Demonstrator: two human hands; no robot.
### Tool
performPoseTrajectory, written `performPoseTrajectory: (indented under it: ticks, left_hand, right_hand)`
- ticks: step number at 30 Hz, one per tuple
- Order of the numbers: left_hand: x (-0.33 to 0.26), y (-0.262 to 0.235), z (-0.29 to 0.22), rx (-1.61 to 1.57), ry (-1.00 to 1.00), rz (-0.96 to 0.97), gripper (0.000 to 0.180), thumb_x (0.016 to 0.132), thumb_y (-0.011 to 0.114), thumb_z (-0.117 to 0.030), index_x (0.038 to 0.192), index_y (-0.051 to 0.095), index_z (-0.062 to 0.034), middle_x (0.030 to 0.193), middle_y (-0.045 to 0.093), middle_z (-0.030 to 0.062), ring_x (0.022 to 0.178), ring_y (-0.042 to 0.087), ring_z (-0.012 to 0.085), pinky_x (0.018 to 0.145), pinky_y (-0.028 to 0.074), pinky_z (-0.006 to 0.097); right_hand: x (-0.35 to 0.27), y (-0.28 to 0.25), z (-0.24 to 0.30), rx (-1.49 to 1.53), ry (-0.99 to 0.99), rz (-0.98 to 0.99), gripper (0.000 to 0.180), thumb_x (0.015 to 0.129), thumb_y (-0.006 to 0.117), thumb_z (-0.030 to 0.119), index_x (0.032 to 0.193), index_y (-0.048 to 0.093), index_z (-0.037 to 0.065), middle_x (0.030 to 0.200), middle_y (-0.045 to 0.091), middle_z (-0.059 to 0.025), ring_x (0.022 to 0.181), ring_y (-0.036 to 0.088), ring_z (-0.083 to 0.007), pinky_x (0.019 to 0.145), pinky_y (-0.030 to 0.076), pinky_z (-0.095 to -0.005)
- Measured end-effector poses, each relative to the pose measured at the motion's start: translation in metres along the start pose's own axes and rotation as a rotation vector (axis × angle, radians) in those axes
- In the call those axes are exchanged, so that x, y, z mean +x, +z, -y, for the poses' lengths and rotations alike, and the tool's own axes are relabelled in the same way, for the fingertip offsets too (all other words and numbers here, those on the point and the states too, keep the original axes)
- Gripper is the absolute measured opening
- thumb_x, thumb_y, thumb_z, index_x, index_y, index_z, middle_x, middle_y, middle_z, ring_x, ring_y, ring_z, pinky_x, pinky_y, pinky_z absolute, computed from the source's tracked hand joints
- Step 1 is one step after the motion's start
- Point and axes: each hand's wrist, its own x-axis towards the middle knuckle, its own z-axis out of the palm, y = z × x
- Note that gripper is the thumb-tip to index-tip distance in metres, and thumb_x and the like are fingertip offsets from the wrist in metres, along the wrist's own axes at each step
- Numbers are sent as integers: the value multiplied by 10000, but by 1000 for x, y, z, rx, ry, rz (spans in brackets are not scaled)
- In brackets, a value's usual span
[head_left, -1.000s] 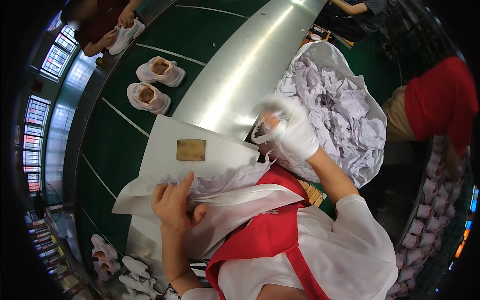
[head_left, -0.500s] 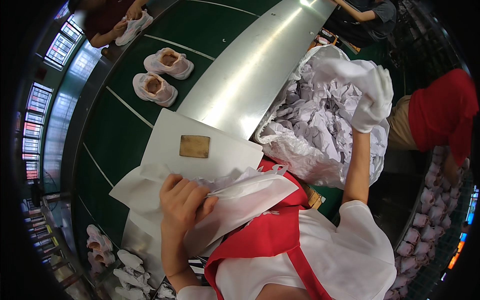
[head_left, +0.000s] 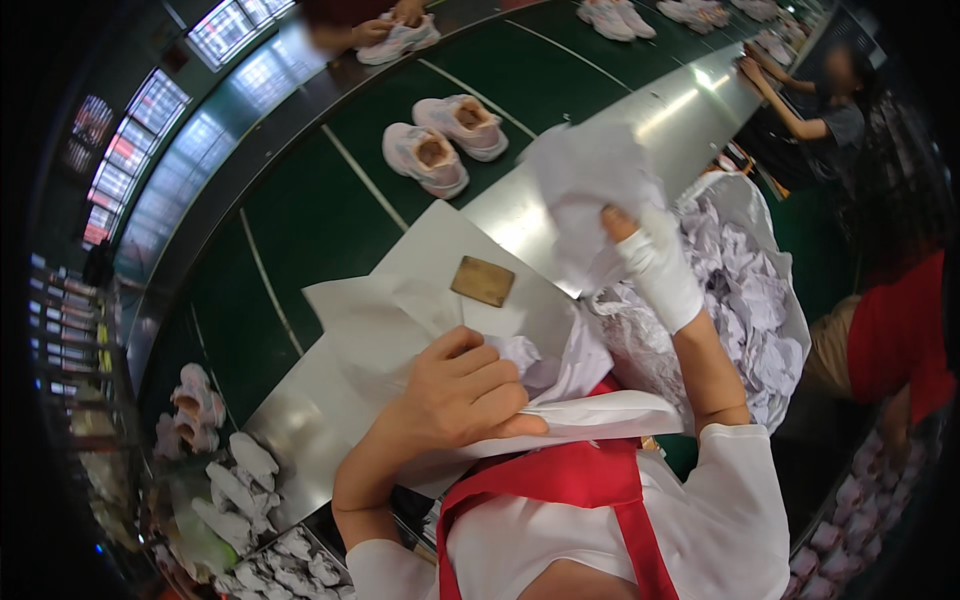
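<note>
While both hands work tissue paper at a steel surface point(head_left: 300, 420): two grips, both closed on paper.

Left hand point(head_left: 465, 395), fingers curled shut, pins folded white sheets point(head_left: 400, 310) at 6 o'clock. Right hand point(head_left: 655, 262), bandaged, clenches a crumpled sheet point(head_left: 590, 185) raised at 1 o'clock, above a bag of crumpled paper point(head_left: 745, 300) at 3 o'clock. Brown card point(head_left: 483, 281) lies centre; pink shoes point(head_left: 445, 140) at 11 o'clock on a green belt point(head_left: 300, 210).

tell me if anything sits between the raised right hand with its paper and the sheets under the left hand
Nothing visible does. The right hand holds crumpled paper above the bench; only open air and bare white sheet lie toward the left hand.
</note>
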Motion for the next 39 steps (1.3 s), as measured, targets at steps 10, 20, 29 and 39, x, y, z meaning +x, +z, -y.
performPoseTrajectory:
  ticks: [10, 20, 29, 39]
  left_hand:
    - [-28, -27, 6, 171, -436, -400, 211, 774, 721, -137, 790, 560, -1, 795, 593, 108, 646, 533, 250, 719, 464, 389]
    - [-32, -41, 4, 373, -635, -577, 170, 850, 640, -124, 785, 593, 25, 809, 524, 84, 615, 463, 146, 546, 364, 243]
    - [-21, -17, 6, -1066, -695, -961, 465, 846, 649, -156, 1235, 438, -14, 832, 488, -13, 717, 450, 27, 691, 367, 142]
    - [-46, 18, -8, -59, -827, -332, 1242, 558, 838, -411, 1443, 48, -48, 1494, 152, 191, 1394, 18, 422, 1085, 11, 612]
  right_hand:
    - [43, 52, 78, -40, 128, 847, 396, 874, 595, 214, 1200, 547, -6, 1116, 617, -96, 1008, 584, -203, 868, 446, -294]
    - [-22, 72, 82, -208, -662, 229, 1087, 671, 650, 659, 1430, 229, 5, 1466, 222, -251, 1354, 205, -432, 1107, 132, -501]
    - [-19, 139, 43, 529, -35, 613, 898, 617, 824, 440, 1276, 422, -20, 1158, 557, -122, 1055, 538, -234, 912, 420, -339]
    - [-8, 138, 16, 388, -128, 4, 704, 621, 779, 96, 1231, 441, -4, 1075, 563, -69, 941, 555, -179, 847, 455, -297]
